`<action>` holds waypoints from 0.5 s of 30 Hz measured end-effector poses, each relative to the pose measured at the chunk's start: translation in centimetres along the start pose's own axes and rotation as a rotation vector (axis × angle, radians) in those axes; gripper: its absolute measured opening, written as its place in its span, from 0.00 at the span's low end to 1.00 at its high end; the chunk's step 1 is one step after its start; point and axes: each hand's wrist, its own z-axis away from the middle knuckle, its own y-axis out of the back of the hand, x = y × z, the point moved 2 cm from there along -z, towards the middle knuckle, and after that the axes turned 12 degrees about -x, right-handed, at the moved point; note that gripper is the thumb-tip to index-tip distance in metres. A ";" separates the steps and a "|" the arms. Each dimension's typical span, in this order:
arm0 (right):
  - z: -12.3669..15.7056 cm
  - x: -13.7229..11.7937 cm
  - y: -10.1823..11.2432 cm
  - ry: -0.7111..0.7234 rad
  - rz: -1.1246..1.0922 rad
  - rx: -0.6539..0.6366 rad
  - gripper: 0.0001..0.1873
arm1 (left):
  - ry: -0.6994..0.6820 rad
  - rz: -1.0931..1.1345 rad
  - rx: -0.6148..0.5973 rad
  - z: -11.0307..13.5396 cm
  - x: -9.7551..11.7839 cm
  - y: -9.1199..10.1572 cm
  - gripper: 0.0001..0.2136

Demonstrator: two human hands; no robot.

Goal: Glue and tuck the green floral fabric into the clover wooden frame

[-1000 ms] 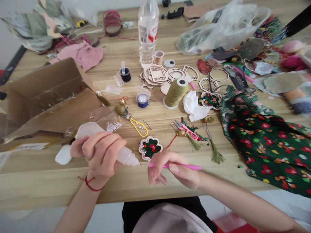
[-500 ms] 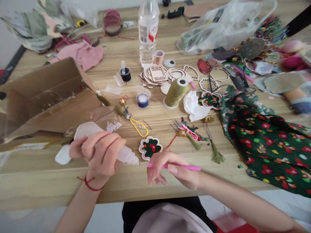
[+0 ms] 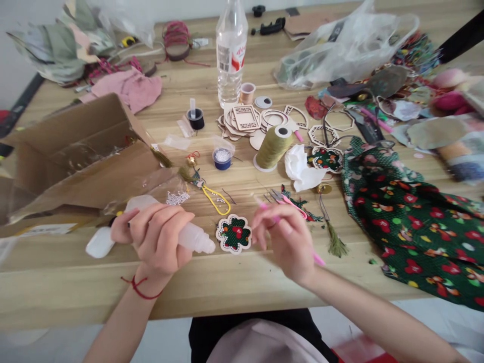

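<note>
My left hand [image 3: 157,234] is wrapped round a translucent squeeze bottle [image 3: 196,241], its nozzle pointing right. My right hand [image 3: 285,239] grips a slim pink pen-like stick [image 3: 318,258], whose pale tip points up and away to the left. Between the hands a clover-shaped wooden piece [image 3: 233,234] lies flat on the table, filled with green floral fabric and partly edged with small white beads. Loose white beads [image 3: 177,197] and a yellow cord loop [image 3: 217,201] sit beyond it. Pink-handled scissors [image 3: 293,204] are just behind my right hand, partly hidden.
A cardboard box [image 3: 75,146] stands on the left. Farther back are a tub of beads [image 3: 222,158], an olive thread cone [image 3: 273,147], wooden cut-outs [image 3: 245,118] and a tall water bottle [image 3: 230,65]. Green floral fabric [image 3: 416,227] covers the right side.
My right hand has moved up and right, away from the bottle's nozzle, and the pink stick has turned so its tip points away. My left hand stays nearly in place.
</note>
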 end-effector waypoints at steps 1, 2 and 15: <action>-0.5 -0.2 0.5 0.000 0.009 0.086 0.09 | 0.000 0.005 -0.011 0.0 0.0 0.0 0.12; -1.0 -0.5 1.1 -0.009 0.029 0.160 0.08 | 0.005 0.011 -0.031 0.1 0.0 0.0 0.12; 0.1 0.5 0.4 0.166 1.126 -0.288 0.10 | 0.019 0.038 0.004 0.1 -0.3 -0.5 0.11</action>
